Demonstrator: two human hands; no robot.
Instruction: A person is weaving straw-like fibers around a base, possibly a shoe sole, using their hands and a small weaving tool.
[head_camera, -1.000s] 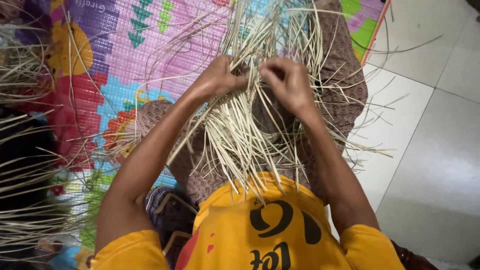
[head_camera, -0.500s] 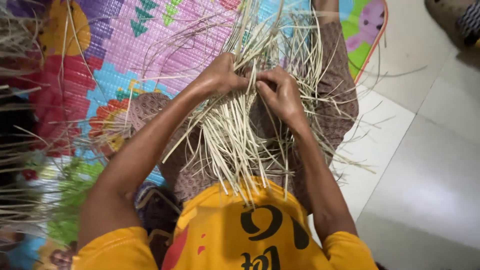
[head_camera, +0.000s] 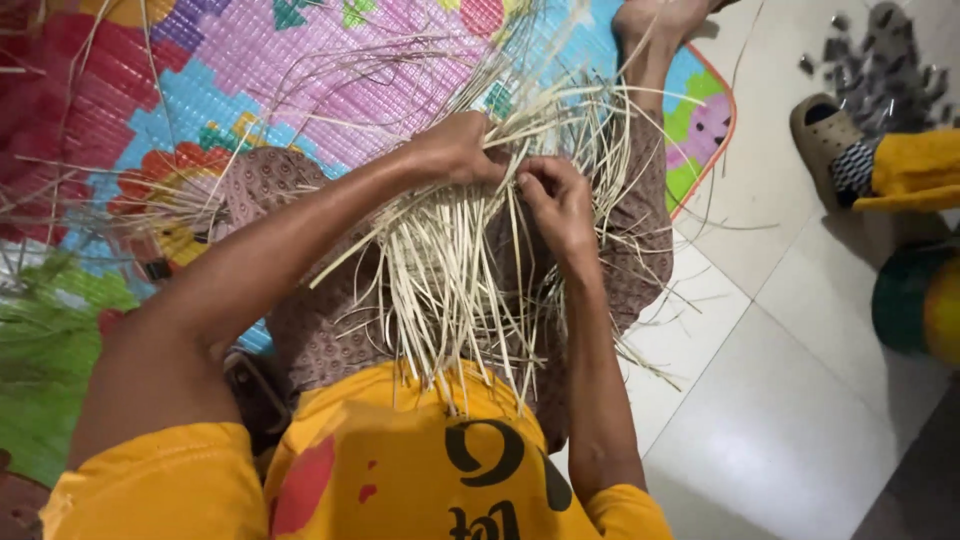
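Over the lap, left hand (head_camera: 455, 150) and right hand (head_camera: 555, 200) both pinch into the pale straw strips (head_camera: 450, 270), fingers closed on strands; bundle fans across patterned trousers (head_camera: 640, 270), colourful mat (head_camera: 300, 60) beneath, tan clog (head_camera: 822, 135) aside.

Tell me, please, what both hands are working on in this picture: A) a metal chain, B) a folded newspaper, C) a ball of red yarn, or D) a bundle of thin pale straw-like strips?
D: the left hand and the right hand both grip a bundle of thin pale strips that fans out over the lap, above the colourful mat.
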